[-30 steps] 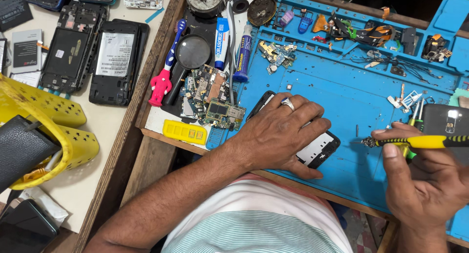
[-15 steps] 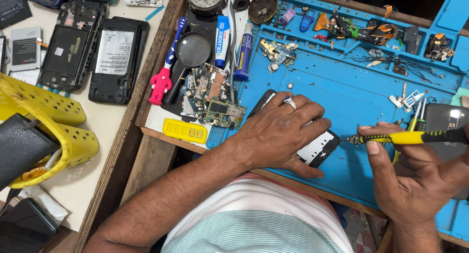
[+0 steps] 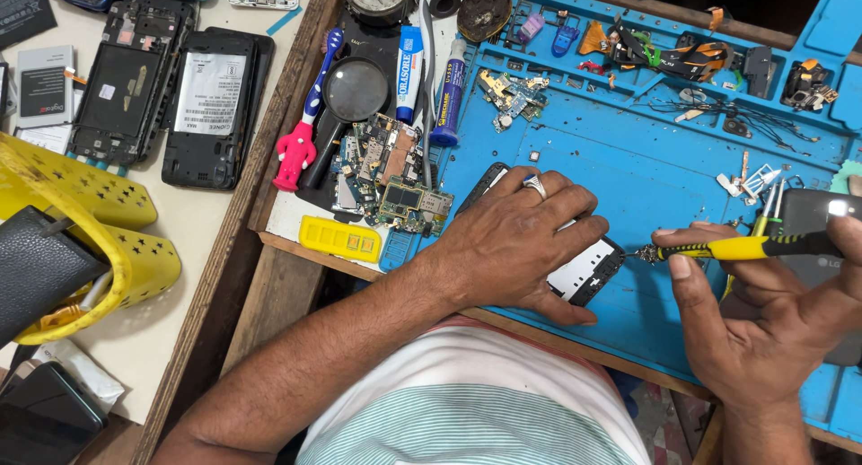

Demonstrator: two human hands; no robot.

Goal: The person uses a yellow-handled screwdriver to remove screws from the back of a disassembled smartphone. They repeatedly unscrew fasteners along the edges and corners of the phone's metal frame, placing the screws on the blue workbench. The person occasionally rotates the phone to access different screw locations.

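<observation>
Blue silicone repair mat [image 3: 628,169] covers the workbench, its upper compartments crowded with small parts. On it lies a dismantled phone [image 3: 588,269], pressed flat under the left hand [image 3: 516,241], whose spread fingers cover most of it so that only its lower right corner shows. The right hand [image 3: 763,312] grips a yellow-and-black screwdriver [image 3: 736,247], held almost level with its long axis running left to right and its tip pointing left, just beside the phone's exposed corner. Left of the mat sit bare circuit boards [image 3: 386,173], a magnifying glass [image 3: 350,92] and a pink-handled toothbrush [image 3: 301,133].
</observation>
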